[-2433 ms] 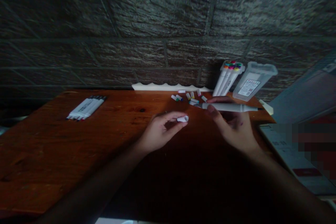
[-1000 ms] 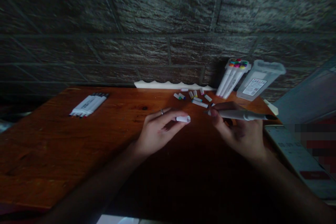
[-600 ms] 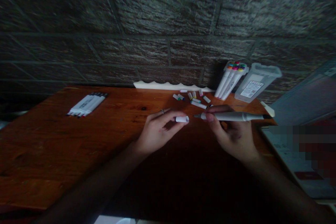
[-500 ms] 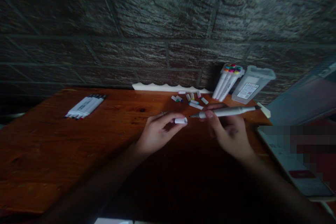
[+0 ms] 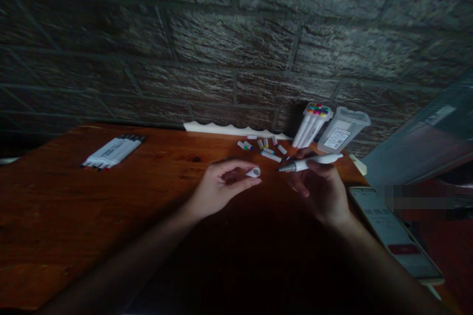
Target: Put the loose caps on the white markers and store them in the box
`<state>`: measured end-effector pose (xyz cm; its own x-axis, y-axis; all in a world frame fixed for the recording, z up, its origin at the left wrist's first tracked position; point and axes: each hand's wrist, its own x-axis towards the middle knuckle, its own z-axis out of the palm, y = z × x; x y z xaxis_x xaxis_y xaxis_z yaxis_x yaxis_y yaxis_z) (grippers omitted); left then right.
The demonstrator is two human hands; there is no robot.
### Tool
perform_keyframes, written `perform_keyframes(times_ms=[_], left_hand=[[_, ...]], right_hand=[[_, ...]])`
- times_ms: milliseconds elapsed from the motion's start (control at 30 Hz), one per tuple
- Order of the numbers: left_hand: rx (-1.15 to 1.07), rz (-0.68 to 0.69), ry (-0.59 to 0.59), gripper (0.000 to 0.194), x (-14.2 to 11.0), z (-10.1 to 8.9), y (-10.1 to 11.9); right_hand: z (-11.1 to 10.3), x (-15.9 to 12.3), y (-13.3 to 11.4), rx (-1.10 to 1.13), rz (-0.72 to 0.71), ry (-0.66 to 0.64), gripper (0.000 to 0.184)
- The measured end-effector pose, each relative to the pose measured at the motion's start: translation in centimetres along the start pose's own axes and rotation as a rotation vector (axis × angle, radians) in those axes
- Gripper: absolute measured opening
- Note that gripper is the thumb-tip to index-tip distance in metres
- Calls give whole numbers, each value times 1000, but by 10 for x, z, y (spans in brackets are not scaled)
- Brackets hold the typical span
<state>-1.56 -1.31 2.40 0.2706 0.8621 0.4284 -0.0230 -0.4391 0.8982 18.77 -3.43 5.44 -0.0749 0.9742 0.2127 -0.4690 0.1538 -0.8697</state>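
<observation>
Between thumb and fingertips, my left hand (image 5: 221, 184) pinches a white marker cap (image 5: 254, 172), its hollow end facing right. My right hand (image 5: 321, 187) grips a white double-ended marker (image 5: 314, 161), held nearly level with a dark tip pointing left toward the cap. A gap separates the tip from the cap. Behind my hands, several loose marker caps (image 5: 269, 156) with coloured ends lie scattered on the wooden table (image 5: 162, 197).
Several white markers (image 5: 114, 151) lie side by side at the left. Against the brick wall (image 5: 199, 74) stand a holder of colourful markers (image 5: 312, 125) and a clear plastic case (image 5: 343, 130). A scalloped white strip (image 5: 229, 130) runs along the back edge. A phone (image 5: 395, 236) lies at the right.
The marker has turned in my right hand, and its far end now points up to the right. The cap in my left hand has tilted, showing more of its opening. The view has shifted slightly.
</observation>
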Motion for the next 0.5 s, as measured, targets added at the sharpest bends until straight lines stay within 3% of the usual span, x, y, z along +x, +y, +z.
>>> perform_keyframes(times_ms=[300, 400, 500], left_hand=[[-139, -22, -44, 23, -1, -1, 4], [-144, -29, -24, 23, 0, -2, 3], [-168, -47, 6, 23, 3, -2, 3]], right_hand=[[-3, 0, -3, -202, -61, -72, 15], [-10, -4, -1, -448, -122, -97, 12], [-16, -9, 0, -745, -244, -226, 17]])
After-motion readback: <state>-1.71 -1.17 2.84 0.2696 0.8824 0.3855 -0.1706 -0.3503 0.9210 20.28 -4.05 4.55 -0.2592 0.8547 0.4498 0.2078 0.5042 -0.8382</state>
